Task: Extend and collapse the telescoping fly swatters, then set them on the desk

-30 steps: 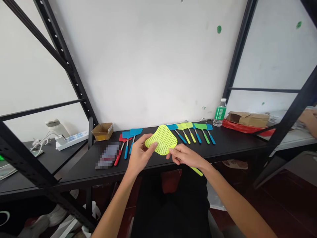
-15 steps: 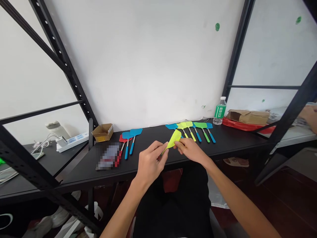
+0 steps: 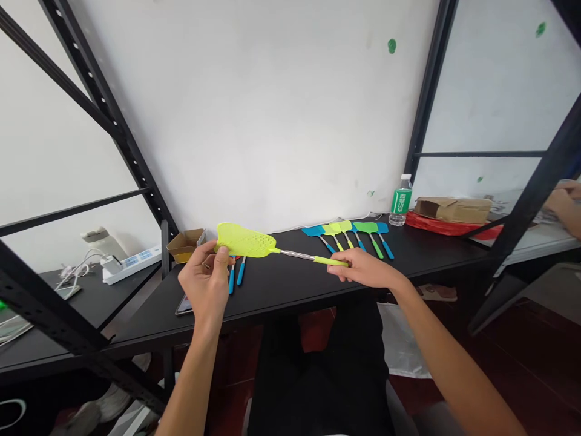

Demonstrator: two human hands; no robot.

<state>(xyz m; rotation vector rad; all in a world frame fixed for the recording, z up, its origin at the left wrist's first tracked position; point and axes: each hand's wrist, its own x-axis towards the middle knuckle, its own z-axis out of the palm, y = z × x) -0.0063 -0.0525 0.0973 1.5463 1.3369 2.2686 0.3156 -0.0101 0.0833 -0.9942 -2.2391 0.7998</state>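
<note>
A yellow-green fly swatter (image 3: 247, 242) with a perforated head and a thin metal shaft is held level above the black table (image 3: 281, 290). My left hand (image 3: 209, 275) pinches the far edge of its head. The fingers of my right hand (image 3: 361, 266) are closed round the end of its handle. Behind my left hand the handles of blue swatters (image 3: 241, 272) show, their heads mostly hidden. To the right lies a row of several swatters: blue (image 3: 313, 231), yellow-green (image 3: 345, 226) and green (image 3: 367, 227), heads toward the wall.
An open cardboard box (image 3: 186, 243) stands at the back left, near a white power strip (image 3: 134, 264). A water bottle (image 3: 400, 201) stands at the back right beside a flattened box (image 3: 454, 209) on red plastic (image 3: 429, 222). Black metal posts (image 3: 429, 85) frame the table. Another person's hand (image 3: 565, 200) shows far right.
The swatter has lengthened: its metal shaft now shows between head and handle. My left hand has moved left with the head, while my right hand stays near its place, now on the handle.
</note>
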